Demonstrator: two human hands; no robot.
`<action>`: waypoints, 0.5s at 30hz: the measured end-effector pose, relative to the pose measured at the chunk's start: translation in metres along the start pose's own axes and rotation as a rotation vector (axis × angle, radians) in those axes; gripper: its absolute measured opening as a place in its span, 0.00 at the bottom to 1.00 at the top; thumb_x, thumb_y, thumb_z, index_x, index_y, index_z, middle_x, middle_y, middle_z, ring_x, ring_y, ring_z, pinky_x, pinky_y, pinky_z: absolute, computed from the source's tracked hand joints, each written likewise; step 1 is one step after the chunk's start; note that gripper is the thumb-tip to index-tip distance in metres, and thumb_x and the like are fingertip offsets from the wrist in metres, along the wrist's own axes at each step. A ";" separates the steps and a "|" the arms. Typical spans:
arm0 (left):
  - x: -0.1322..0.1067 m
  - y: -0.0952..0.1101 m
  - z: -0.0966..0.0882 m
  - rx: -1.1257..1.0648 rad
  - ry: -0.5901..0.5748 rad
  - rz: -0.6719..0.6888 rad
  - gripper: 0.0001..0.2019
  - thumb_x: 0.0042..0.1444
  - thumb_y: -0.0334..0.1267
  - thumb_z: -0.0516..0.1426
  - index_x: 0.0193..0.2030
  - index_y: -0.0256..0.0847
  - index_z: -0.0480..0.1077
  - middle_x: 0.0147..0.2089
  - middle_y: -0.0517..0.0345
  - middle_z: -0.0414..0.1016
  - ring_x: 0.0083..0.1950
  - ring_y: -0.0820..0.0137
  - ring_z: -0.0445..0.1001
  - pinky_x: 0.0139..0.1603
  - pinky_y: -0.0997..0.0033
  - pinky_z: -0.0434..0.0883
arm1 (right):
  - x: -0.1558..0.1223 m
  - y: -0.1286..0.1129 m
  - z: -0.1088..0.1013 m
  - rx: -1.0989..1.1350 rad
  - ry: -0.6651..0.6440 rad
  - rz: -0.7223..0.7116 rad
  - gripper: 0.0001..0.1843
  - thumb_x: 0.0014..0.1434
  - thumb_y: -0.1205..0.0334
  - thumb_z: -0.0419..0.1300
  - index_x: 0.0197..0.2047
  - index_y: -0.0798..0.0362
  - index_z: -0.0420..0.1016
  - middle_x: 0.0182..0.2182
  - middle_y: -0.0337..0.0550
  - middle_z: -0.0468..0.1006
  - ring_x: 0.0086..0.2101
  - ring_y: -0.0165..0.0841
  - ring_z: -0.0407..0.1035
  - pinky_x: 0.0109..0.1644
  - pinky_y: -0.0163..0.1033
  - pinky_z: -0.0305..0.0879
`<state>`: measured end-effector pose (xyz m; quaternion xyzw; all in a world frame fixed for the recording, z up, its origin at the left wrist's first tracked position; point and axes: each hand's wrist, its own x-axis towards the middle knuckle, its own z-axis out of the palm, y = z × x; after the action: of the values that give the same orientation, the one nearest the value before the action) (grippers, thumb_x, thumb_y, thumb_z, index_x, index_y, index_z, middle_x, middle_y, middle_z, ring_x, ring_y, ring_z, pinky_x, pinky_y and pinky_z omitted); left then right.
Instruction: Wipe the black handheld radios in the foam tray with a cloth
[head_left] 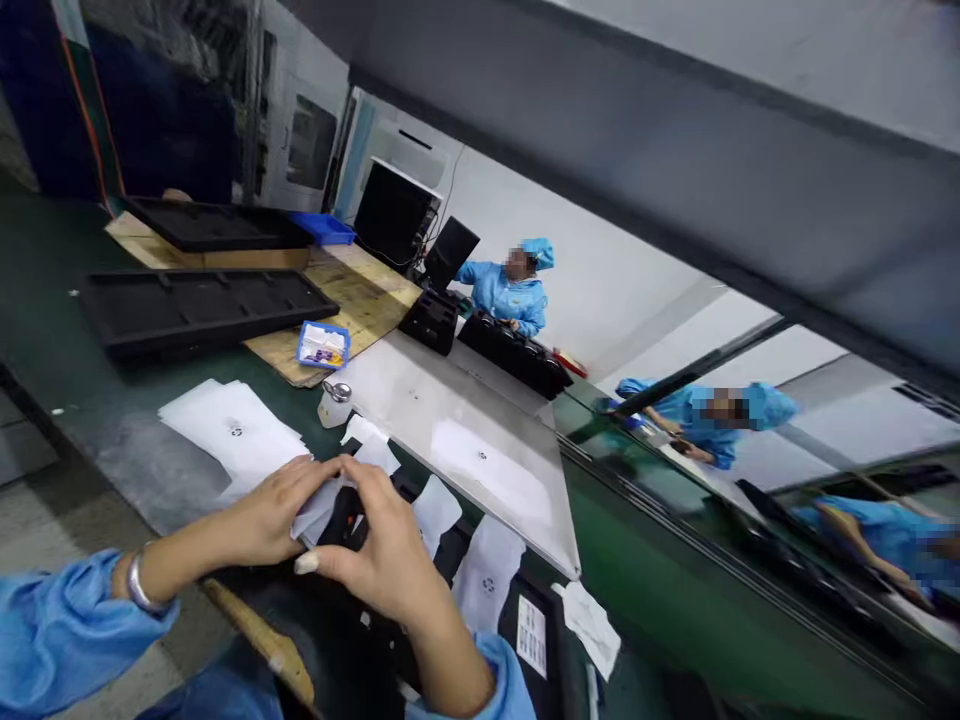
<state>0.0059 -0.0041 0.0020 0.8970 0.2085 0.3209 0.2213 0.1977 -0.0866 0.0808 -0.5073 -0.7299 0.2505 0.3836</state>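
Cradling is the order of the moment: a dark piece [348, 514] is framed between two hands above the near edge of the desk [127, 445], a white wrapper [321, 506] tucked against its side. The wrapper is held by the left hand [281, 503], its fingers drawn in narrow, probably so that the piece is steadied from that side. By the right hand [379, 540], a wide curve is made around the piece, thumb low, fingers high; whether it is firmly gripped cannot be told.

Below and beside the right hand, white bags [487, 575] are set in a row over black trays, perhaps so that each is kept apart. A fanned stack of white sheets [236, 425] is left just beyond the left hand, likely for easy reach, with a small bottle [335, 405] stood farther off.

Now the pose: the left forearm is brought in from the left edge, nearly level, its wrist ringed by a bracelet [141, 585]. The right forearm is angled up from below, the wrist bent inward, so that both sets of fingertips are nearly met over the piece.
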 end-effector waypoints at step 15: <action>0.013 0.041 0.035 -0.297 0.273 -0.095 0.43 0.60 0.36 0.59 0.76 0.50 0.39 0.50 0.52 0.69 0.45 0.67 0.75 0.50 0.63 0.74 | -0.035 0.000 0.011 0.068 0.198 0.257 0.07 0.64 0.60 0.58 0.36 0.51 0.77 0.35 0.42 0.75 0.40 0.35 0.70 0.45 0.39 0.64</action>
<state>0.0479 -0.0394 0.0059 0.7919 0.2289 0.4557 0.3358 0.1953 -0.1189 0.0637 -0.6055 -0.6086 0.2712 0.4353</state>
